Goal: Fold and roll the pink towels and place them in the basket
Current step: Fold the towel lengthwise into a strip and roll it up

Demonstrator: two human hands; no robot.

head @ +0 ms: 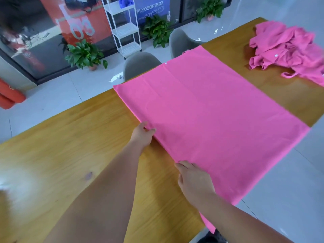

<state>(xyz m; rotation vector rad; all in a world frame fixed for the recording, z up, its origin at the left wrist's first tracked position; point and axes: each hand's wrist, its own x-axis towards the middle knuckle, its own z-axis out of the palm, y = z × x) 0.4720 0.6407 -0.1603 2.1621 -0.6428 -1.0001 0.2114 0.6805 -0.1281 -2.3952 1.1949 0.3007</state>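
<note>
Several things stand on the grey floor at the far left, beyond the wooden table (57, 148): a potted plant (85, 55) and, to its right, a white shelf trolley (124, 28). The left hand (142, 135) comes next, at the table's middle, pinching the left edge of the pink towel (210, 116) with the thumb on top of the cloth and the fingers tucked below. That towel lies spread flat across the table's width; its far end reaches the far table edge by two grey chairs (138, 64), and its near end hangs over the near edge. The right hand (194, 183) grips the same left edge, closer to the person, its fingers curled at the hem. Farther right, well apart from the spread towel, a crumpled pile of pink towels (287, 50) sits on the table's far end
</note>
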